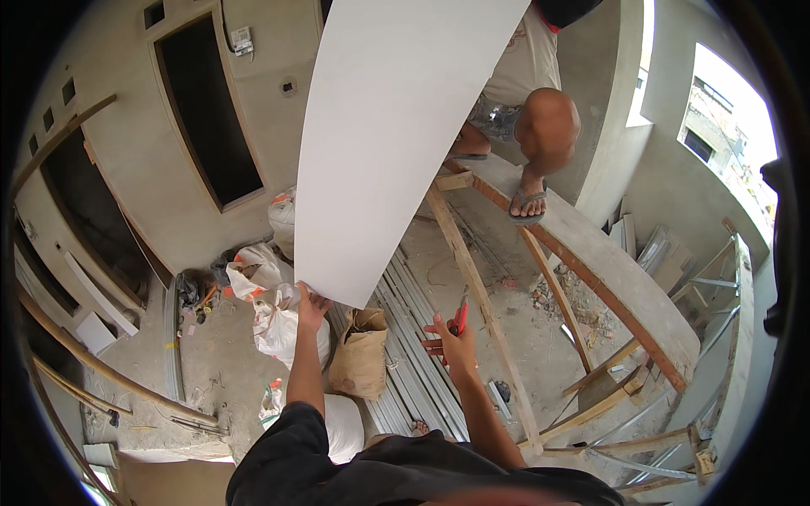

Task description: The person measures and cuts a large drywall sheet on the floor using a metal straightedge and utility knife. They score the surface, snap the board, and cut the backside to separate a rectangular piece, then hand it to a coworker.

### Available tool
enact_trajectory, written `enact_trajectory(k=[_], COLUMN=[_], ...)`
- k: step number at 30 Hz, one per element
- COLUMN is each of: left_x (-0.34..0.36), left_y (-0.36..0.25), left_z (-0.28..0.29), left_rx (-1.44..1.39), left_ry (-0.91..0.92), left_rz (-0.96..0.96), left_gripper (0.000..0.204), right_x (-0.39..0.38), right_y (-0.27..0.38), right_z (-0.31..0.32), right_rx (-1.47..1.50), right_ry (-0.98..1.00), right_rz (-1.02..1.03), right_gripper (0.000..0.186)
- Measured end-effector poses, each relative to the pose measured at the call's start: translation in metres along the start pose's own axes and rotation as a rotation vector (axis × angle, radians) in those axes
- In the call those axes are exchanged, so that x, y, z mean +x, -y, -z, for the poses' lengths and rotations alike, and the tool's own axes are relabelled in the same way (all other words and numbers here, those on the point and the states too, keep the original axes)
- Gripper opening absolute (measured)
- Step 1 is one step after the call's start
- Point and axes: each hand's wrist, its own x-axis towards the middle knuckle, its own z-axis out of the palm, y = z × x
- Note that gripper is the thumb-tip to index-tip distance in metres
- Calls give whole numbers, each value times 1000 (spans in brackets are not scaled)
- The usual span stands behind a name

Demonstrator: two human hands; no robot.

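Observation:
A long white board (396, 143) rises away from me, its near end at about the middle of the view. My left hand (313, 307) is closed on the near left corner of the board, fingers on its edge. In my right hand (454, 344), apart from the board, is a red utility knife (460, 319) with its thin tip pointing up; some fingers are spread from it. Below the board's near end stand a brown paper sack (359, 354) and white sacks (283, 331). Beyond the board, a person (540, 126) crouches on a raised plank; the board hides part of them.
Long metal channels (413, 337) lie on the floor beneath my hands. The raised plank (607, 278) on wooden legs (481, 304) runs along the right. Rubble (582, 299) lies under it. A wood and metal frame (734, 329) stands far right; curved poles (110, 371) cross the left.

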Motion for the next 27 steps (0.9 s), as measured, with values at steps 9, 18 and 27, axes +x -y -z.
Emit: enact_trajectory(k=[9, 18, 27], left_x=[-122, -255, -282], left_y=[151, 198, 169], left_z=[-9, 97, 243], left_rx=[332, 1023, 1298], left_ry=[52, 901, 807], left_rz=[379, 1001, 859], left_gripper=[92, 88, 70], right_x=[-43, -79, -135], right_y=[-69, -156, -232], right_z=[37, 34, -20], right_rx=[-51, -58, -42], right_ry=[-158, -297, -561], right_rz=[-146, -271, -217], right_gripper=[39, 41, 47])
